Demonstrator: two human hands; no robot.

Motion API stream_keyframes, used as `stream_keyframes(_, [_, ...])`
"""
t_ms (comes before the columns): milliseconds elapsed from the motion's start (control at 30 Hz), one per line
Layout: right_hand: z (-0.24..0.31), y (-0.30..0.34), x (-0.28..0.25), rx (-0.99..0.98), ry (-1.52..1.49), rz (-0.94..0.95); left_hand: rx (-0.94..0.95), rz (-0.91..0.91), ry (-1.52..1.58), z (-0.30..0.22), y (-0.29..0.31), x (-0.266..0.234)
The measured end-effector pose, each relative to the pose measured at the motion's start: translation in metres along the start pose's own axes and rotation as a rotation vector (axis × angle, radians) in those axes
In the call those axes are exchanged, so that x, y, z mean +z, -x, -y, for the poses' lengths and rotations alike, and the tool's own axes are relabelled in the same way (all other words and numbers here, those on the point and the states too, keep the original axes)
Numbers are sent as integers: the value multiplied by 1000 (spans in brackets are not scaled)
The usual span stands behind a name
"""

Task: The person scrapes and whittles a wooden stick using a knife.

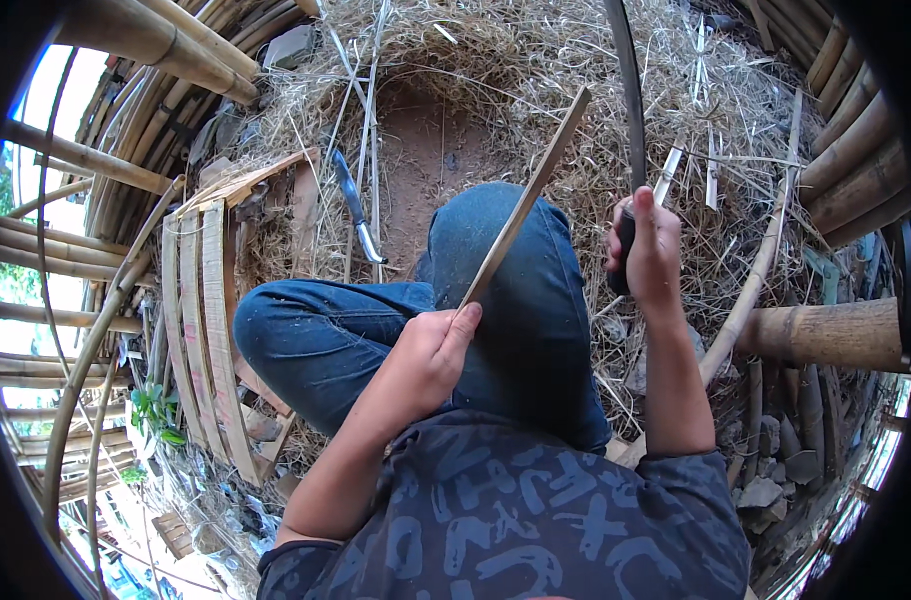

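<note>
My left hand (438,350) is closed round the lower end of a long, thin bamboo strip (526,205), which slants up to the right across my raised knee. In my right hand (654,250) is the black handle of a machete (631,95), its long dark blade pointing away from me. Blade and strip are apart. A pale split piece of bamboo (666,175) lies on the straw just beside my right hand. Beyond my knees, a blue tool (351,200) with a pale curved end rests on the ground; its kind is unclear.
A slatted wooden crate (204,320) stands at my left. Straw and shavings (536,90) surround a patch of bare soil (431,150). Long thin strips (374,110) lie ahead. Thick bamboo poles (826,335) sit at right, near stones (766,490); bamboo railings (66,250) line the left.
</note>
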State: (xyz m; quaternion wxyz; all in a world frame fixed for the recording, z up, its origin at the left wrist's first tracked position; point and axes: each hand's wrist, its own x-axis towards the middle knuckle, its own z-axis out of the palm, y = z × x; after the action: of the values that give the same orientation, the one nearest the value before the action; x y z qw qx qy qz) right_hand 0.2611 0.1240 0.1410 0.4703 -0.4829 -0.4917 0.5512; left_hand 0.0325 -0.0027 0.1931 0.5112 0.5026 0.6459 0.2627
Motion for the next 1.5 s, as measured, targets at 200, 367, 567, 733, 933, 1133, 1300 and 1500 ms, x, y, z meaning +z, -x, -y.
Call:
stream_keyframes(200, [56,15,18,-230,565,224,-11,49,38,5,-3,-3])
stream_keyframes(367, [63,13,42,-488,1082,400,26,-9,36,5,0,7])
stream_keyframes(567, [59,-1,39,-540,1191,411,173,-236,-223,3,-3,18])
stream_keyframes(733, [57,-5,26,-585,1188,391,155,-223,-249,-3,-7,22])
stream_keyframes(933, [71,-51,-36,-151,1173,101,116,-203,-215,-3,-3,22])
stream_keyframes(1133, [57,-36,-60,-348,1021,-86,171,-201,-209,7,-7,20])
stream_keyframes(1300, [48,0,-44,-34,461,20,177,-159,-232,0,-10,23])
stream_keyframes(1500, [69,28,-10,-191,894,274,128,-204,-414,-11,-9,32])
